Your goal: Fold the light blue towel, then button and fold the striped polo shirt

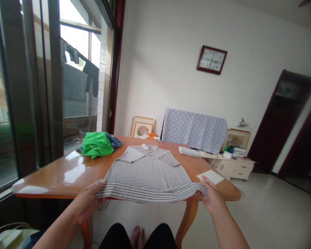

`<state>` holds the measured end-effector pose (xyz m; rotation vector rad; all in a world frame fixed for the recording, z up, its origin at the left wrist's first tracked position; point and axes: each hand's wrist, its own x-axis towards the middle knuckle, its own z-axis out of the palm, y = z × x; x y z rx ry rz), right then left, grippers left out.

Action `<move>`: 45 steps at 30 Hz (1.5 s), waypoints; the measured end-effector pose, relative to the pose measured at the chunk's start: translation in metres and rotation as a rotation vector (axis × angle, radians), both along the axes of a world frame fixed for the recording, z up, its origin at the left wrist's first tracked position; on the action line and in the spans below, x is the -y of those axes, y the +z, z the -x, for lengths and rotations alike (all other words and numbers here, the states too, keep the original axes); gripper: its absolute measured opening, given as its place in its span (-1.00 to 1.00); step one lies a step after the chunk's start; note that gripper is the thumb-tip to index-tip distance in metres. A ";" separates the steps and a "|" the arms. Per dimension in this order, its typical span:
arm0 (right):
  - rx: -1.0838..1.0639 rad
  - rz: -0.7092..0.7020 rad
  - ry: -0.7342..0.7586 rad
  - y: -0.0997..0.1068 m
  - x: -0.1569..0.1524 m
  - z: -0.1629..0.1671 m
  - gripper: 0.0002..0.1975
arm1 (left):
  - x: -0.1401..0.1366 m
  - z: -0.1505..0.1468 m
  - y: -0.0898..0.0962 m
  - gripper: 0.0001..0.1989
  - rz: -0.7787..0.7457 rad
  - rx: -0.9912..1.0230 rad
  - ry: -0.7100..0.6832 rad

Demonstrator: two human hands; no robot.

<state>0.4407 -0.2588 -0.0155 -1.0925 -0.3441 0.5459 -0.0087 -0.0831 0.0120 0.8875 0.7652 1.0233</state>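
A grey-and-white striped polo shirt lies spread front up on the wooden table, its collar toward the far side and both short sleeves angled outward. My left hand pinches the left corner of the hem between thumb and fingers. At the opposite corner, my right hand grips the hem the same way. Between the two hands the hem band is lifted and folded up a little, sagging at the table's front edge.
Bright green clothing is heaped at the table's back left over dark blue cloth. A folded white cloth lies back right, a pale sheet front right. Behind stand a cloth-covered panel and a low cabinet.
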 end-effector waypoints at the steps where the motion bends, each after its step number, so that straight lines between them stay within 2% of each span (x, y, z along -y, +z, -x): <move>1: 0.000 -0.013 0.022 0.003 -0.006 -0.003 -0.48 | -0.006 -0.003 0.000 -0.87 -0.021 0.018 -0.007; 4: -0.028 -0.064 0.075 0.010 -0.025 -0.011 -0.61 | -0.025 -0.011 0.002 -0.93 -0.042 0.031 0.032; 8: -0.093 -0.093 0.134 0.018 -0.049 -0.019 -0.72 | -0.047 -0.025 0.017 -0.95 0.031 0.048 0.106; 13: -0.124 -0.144 0.213 0.029 -0.078 -0.025 -0.72 | -0.076 -0.043 0.040 -0.93 0.126 0.067 0.160; 18: -0.103 -0.173 0.261 0.035 -0.113 -0.039 -0.64 | -0.111 -0.060 0.052 -0.90 0.173 0.073 0.180; 26: -0.132 -0.172 0.284 0.033 -0.183 -0.062 -0.72 | -0.175 -0.091 0.050 -0.88 0.217 0.108 0.202; 32: -0.167 -0.168 0.222 0.035 -0.237 -0.079 -0.80 | -0.226 -0.117 0.047 -0.85 0.259 0.135 0.206; 45: -0.195 -0.137 0.168 0.037 -0.331 -0.114 -0.84 | -0.318 -0.167 0.045 -0.85 0.299 0.187 0.237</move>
